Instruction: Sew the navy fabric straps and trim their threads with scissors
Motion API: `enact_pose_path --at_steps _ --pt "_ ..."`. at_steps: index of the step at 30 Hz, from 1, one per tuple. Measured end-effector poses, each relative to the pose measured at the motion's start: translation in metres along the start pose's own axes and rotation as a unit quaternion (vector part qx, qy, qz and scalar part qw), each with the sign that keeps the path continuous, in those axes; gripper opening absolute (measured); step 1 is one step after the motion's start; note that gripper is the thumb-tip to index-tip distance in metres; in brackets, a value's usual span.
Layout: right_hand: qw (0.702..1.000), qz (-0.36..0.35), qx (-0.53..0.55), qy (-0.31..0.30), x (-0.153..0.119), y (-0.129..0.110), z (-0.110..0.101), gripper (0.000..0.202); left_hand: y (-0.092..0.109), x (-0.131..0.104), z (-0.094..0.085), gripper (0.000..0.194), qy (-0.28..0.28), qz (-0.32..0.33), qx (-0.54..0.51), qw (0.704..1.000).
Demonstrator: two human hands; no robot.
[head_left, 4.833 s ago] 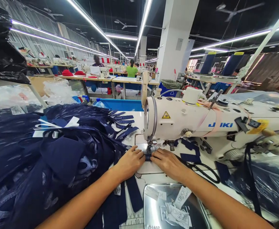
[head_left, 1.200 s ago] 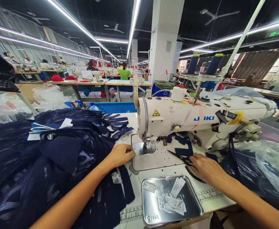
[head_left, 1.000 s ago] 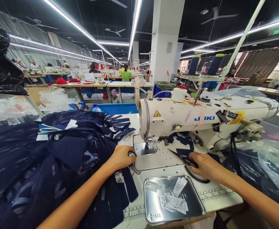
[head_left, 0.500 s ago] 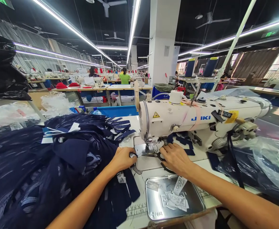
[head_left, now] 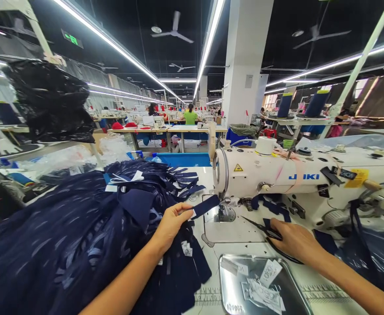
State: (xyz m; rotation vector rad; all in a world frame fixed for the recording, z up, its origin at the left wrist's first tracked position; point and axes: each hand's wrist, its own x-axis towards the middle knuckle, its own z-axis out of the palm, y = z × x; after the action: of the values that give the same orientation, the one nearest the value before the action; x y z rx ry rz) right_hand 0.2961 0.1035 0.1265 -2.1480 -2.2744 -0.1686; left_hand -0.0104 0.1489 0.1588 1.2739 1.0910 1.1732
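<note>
My left hand [head_left: 172, 225] pinches a navy fabric strip [head_left: 207, 206] at its near end, by a small white label. The strip's far end lies close to the needle area of the white sewing machine [head_left: 257, 170]. Black scissors [head_left: 260, 227] are gripped in my right hand [head_left: 293, 239], right of the needle plate [head_left: 213, 215], their blades pointing left. Below the hands, a shiny metal tray [head_left: 226, 284] holds several printed white labels [head_left: 266, 293]. Beside my left arm a large heap of navy fabric pieces [head_left: 113, 227] spreads across the table.
Small navy scraps [head_left: 274, 208] lie behind the scissors under the machine arm. A plastic-wrapped navy bundle [head_left: 365, 249] sits at the right. Ruler markings [head_left: 325, 293] run along the table's front. A black plastic bag [head_left: 50, 100] hangs at upper left; other people work at distant tables.
My left hand has drawn back from beside the needle plate, bringing the navy strip into view. My right hand has moved right with the scissors, away from the needle. The view has turned left.
</note>
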Motion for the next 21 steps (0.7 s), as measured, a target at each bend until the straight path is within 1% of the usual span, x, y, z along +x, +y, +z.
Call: enact_pose_path --at_steps 1,3,7,14,21 --pt "1.0 0.011 0.014 -0.01 -0.002 0.008 0.003 0.008 -0.001 -0.002 -0.001 0.02 0.009 -0.009 -0.034 0.999" --pt "0.998 0.027 0.044 -0.03 -0.005 0.021 0.008 0.011 -0.002 -0.006 -0.002 0.02 0.027 -0.013 -0.061 0.998" --pt "0.994 0.053 0.082 -0.045 -0.009 0.034 0.015 0.015 -0.003 -0.011 -0.001 0.019 0.06 -0.012 -0.099 0.993" --pt "0.993 0.055 0.106 -0.019 -0.011 0.036 0.019 0.016 -0.004 -0.014 0.001 0.019 0.097 -0.011 -0.151 0.984" --pt "0.992 0.06 0.108 -0.029 -0.011 0.035 0.018 0.017 -0.006 -0.013 0.002 0.022 0.119 -0.012 -0.171 0.978"
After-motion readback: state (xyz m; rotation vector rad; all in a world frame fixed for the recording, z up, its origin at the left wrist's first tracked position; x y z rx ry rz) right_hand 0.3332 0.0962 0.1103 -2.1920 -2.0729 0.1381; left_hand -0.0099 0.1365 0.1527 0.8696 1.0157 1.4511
